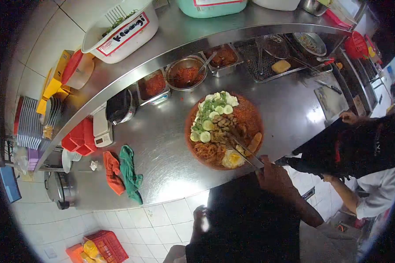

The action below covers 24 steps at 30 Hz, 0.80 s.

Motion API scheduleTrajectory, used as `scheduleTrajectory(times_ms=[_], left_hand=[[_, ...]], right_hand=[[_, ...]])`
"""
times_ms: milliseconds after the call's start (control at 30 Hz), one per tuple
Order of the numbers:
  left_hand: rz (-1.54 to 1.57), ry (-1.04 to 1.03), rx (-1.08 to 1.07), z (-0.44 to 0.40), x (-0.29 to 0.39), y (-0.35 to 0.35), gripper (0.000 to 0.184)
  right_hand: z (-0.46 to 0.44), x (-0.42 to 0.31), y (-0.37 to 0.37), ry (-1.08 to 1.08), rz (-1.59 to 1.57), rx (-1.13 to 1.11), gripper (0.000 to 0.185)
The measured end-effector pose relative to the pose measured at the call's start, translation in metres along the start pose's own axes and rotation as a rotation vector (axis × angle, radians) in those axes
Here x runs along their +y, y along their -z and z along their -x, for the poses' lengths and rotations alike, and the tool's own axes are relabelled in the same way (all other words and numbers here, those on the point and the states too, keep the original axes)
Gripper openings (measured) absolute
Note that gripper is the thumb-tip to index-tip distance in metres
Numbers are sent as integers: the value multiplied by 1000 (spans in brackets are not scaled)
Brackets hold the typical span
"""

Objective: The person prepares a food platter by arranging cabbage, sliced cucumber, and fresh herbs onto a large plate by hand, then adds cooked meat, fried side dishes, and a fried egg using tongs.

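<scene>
A large round platter of food (pixel 224 127) lies on the steel counter, with cucumber slices, greens, noodles, meat pieces and a fried egg (pixel 233 159) on it. My right hand (pixel 274 175) is closed round metal tongs (pixel 245 153), whose tips reach into the meat pieces (pixel 224 124) near the platter's middle. Low beside the dark apron, my left hand (pixel 201 218) hangs below the counter's front edge, away from the platter. It is dim and partly blurred, so its fingers cannot be made out.
Orange (pixel 113 172) and green cloths (pixel 130 174) lie left of the platter, near a white scale (pixel 102 129). Behind stand a metal bowl of red food (pixel 186 72) and trays under a shelf (pixel 171 37). Another person (pixel 355 149) stands at the right.
</scene>
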<state>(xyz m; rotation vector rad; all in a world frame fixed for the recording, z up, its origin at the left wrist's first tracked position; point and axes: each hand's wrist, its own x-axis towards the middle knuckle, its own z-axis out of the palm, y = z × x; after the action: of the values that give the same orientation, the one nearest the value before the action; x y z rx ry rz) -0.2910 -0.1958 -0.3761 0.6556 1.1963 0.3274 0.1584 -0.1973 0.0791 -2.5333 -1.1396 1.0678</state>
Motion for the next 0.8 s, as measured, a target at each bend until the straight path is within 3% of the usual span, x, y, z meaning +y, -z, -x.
scheduleTrajectory(times_ms=[67,133,167,300,400,467,633,733,800], left_hand=[[-131,-99,53,10,8,4,30],[-190,-210,97,46,70,-28,25],[-28,22,185,45,79,-34,27],[-58,111,198,45,89,-34,27],[-102,177,231,47,90,-37,35],[50,-216,107,62,88,-42,33],[-204,-193,-19,37,54,0,41],[-225,-226,-74,25,49,9,52],[-231,-233,-86,15,44,14,57]], right_hand=[[12,-16,9,3,-76,29,58],[15,-17,5,-4,-162,63,60],[11,-13,-3,1,-170,102,59],[7,-4,-26,83,-141,266,60],[10,-15,-18,48,-186,239,55],[14,-23,-12,33,-197,223,54],[20,-33,-1,-9,-200,177,54],[12,-22,-11,29,-259,277,52],[8,-23,-10,-50,-327,174,52]])
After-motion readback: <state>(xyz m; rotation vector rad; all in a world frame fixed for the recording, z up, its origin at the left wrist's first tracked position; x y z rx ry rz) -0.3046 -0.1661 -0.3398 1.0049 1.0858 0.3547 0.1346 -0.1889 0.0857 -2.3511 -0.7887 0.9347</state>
